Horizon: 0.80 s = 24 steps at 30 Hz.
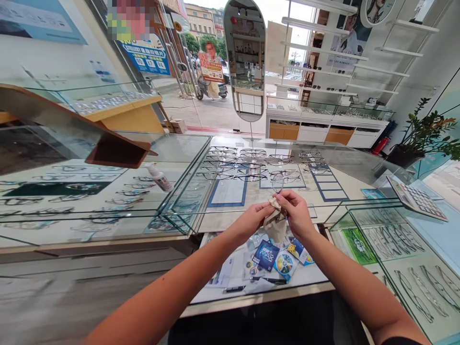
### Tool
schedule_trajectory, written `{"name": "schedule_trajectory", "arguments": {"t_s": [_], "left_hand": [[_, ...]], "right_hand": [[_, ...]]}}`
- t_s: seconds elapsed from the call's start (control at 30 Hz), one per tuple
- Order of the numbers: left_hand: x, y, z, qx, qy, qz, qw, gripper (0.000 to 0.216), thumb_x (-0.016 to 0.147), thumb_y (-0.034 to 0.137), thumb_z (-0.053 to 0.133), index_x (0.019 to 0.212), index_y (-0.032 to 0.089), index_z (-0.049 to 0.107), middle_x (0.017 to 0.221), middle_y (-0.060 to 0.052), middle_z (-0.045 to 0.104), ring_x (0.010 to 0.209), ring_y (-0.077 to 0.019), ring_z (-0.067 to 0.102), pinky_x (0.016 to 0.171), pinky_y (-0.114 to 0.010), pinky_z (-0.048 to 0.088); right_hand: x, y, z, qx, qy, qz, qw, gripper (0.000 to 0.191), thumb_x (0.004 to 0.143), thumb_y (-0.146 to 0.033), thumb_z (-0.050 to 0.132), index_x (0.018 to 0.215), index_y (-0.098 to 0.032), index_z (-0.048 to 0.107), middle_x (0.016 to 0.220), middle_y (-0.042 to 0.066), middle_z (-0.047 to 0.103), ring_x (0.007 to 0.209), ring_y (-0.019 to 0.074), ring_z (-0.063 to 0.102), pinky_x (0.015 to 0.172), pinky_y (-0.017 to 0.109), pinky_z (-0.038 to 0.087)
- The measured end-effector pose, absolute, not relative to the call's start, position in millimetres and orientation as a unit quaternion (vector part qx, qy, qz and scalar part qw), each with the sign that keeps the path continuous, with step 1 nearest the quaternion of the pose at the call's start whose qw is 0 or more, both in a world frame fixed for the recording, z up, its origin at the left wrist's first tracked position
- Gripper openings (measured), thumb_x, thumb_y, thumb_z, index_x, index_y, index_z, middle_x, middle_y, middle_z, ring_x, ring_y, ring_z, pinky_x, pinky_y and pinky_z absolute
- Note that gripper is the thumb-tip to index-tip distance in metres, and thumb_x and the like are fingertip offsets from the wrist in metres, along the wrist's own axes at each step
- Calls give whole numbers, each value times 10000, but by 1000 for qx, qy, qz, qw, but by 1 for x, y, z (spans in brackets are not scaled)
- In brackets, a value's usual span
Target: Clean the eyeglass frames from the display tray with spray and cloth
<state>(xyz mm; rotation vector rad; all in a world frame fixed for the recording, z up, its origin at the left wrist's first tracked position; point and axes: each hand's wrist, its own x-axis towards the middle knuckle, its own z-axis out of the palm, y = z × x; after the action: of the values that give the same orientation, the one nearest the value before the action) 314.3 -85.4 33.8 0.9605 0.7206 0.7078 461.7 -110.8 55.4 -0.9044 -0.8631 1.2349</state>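
Observation:
My left hand (256, 219) pinches a beige cleaning cloth (276, 229), which hangs down between my two hands. My right hand (297, 213) is closed on a pair of eyeglasses (278, 183). One round lens stands up above the fingertips; the rest of the frame is hidden by fingers and cloth. Both hands meet at the cloth, above the front of the glass display case. Just beyond them, several rows of eyeglasses (252, 165) lie on the glass top. Below the hands, an open drawer (201, 296) holds a blue packet (266, 255), a round colourful card (285, 263) and pens.
A white spray bottle (160, 178) stands on the left glass counter, near a brown-backed stand (118, 143). At the right are a calculator (419, 197), a glass case with eyeglasses and a potted plant (413, 139). An oval mirror (245, 57) rises behind the counter. Outside, a person is by a scooter.

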Motion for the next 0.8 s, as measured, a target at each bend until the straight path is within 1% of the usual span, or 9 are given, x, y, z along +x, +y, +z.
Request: {"name": "schedule_trajectory", "arguments": {"t_s": [0.07, 0.13, 0.33, 0.4, 0.47, 0.57, 0.63, 0.7, 0.8], "left_hand": [[315, -86, 34, 427, 318, 327, 781, 620, 522, 620, 966, 833, 142, 724, 791, -29, 712, 693, -137, 603, 637, -243, 442], [315, -87, 34, 418, 302, 326, 792, 616, 522, 617, 974, 820, 138, 728, 775, -33, 707, 694, -139, 608, 649, -245, 453], [314, -88, 39, 420, 261, 336, 802, 525, 594, 521, 986, 858, 139, 740, 766, -27, 707, 703, -131, 627, 685, -236, 471], [313, -88, 43, 424, 250, 346, 799, 532, 589, 483, 998, 906, 141, 742, 770, -23, 712, 732, -137, 649, 708, -236, 483], [312, -89, 47, 420, 245, 357, 798, 592, 575, 461, 1009, 998, 146, 739, 803, -27, 730, 759, -148, 673, 729, -241, 495], [311, -91, 52, 414, 260, 367, 792, 696, 589, 456, 1004, 1137, 145, 708, 877, -45, 755, 775, -162, 700, 742, -252, 507], [311, -93, 54, 417, 273, 370, 784, 722, 603, 440, 1001, 1183, 140, 691, 917, -53, 761, 788, -163, 708, 749, -253, 509], [311, -93, 56, 419, 274, 370, 783, 714, 593, 414, 1008, 1171, 136, 696, 908, -45, 757, 779, -152, 701, 753, -252, 507], [310, -91, 55, 410, 263, 362, 795, 631, 570, 383, 1021, 1069, 137, 724, 842, -23, 741, 777, -143, 686, 765, -252, 501]], "right_hand": [[461, -111, 55, -396, -384, 534, 640, 365, 574, -487, 961, 723, -240, 737, 792, -4, 728, 710, 139, 613, 670, 264, 519], [461, -111, 55, -392, -389, 534, 641, 363, 581, -485, 959, 723, -239, 733, 799, -3, 735, 722, 141, 625, 687, 266, 528], [459, -111, 52, -373, -381, 563, 631, 374, 602, -487, 945, 758, -239, 711, 846, 1, 760, 752, 146, 659, 724, 266, 548], [459, -112, 52, -370, -384, 570, 625, 382, 589, -464, 949, 789, -244, 709, 880, 0, 764, 775, 149, 663, 735, 267, 551], [460, -114, 53, -376, -406, 559, 617, 390, 595, -433, 941, 849, -249, 710, 948, 9, 772, 830, 164, 670, 770, 283, 557], [461, -116, 55, -399, -469, 509, 602, 406, 621, -386, 913, 943, -248, 706, 1053, 30, 781, 939, 198, 677, 864, 329, 556], [462, -117, 56, -415, -498, 477, 593, 386, 648, -377, 883, 963, -245, 705, 1078, 38, 787, 952, 206, 677, 890, 348, 547], [463, -117, 57, -428, -507, 461, 589, 343, 682, -381, 847, 964, -243, 709, 1079, 43, 794, 921, 205, 678, 875, 356, 543], [465, -116, 58, -430, -508, 455, 591, 295, 707, -367, 815, 958, -241, 727, 1069, 49, 806, 924, 212, 685, 873, 365, 543]]}}
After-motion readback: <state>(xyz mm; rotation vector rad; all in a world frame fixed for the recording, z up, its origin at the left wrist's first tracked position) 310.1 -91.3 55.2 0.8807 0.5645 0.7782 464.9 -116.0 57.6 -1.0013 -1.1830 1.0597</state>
